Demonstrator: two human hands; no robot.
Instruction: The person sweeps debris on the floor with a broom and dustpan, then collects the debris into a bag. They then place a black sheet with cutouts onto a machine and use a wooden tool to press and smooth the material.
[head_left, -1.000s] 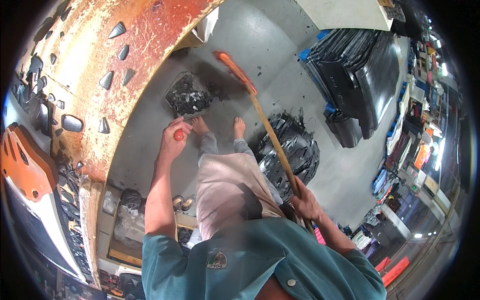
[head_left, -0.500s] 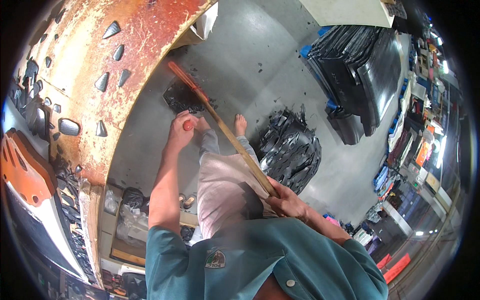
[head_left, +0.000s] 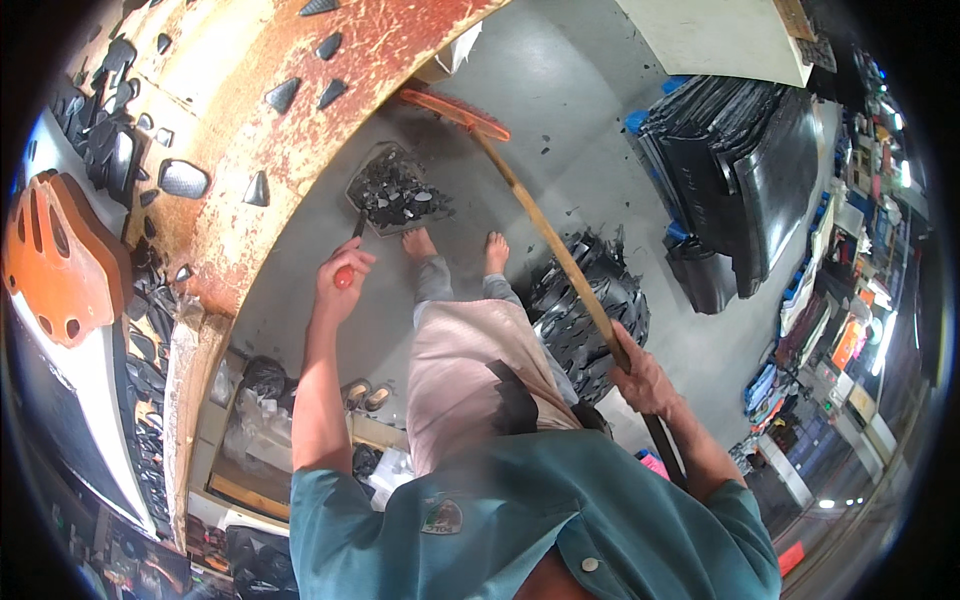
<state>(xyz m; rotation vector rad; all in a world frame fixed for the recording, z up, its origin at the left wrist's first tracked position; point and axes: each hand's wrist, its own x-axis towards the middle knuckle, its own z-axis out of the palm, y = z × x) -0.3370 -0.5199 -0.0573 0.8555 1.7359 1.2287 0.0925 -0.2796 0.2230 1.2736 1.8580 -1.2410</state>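
My right hand (head_left: 645,375) is wrapped round the wooden handle of a broom (head_left: 550,235); the handle slants up and left to an orange-red head over the floor. My left hand (head_left: 338,285) grips the red-ended handle of a dustpan (head_left: 352,190), whose dark shaft shows just past my fingers. Black scraps (head_left: 405,195) lie heaped on the dustpan, in front of my bare feet. The broom head is beyond the dustpan, apart from it.
On the left stands a worn worktable (head_left: 225,130) with small black cut pieces on it. A heap of black offcuts (head_left: 600,300) lies on the floor to the right, near my leg. Farther right is a stack of black sheets (head_left: 740,170). Sandals (head_left: 367,396) sit by the low shelf.
The broom head has moved away from the dustpan, up and to the right, and my right hand has shifted right. The heaped scraps on the dustpan now show.
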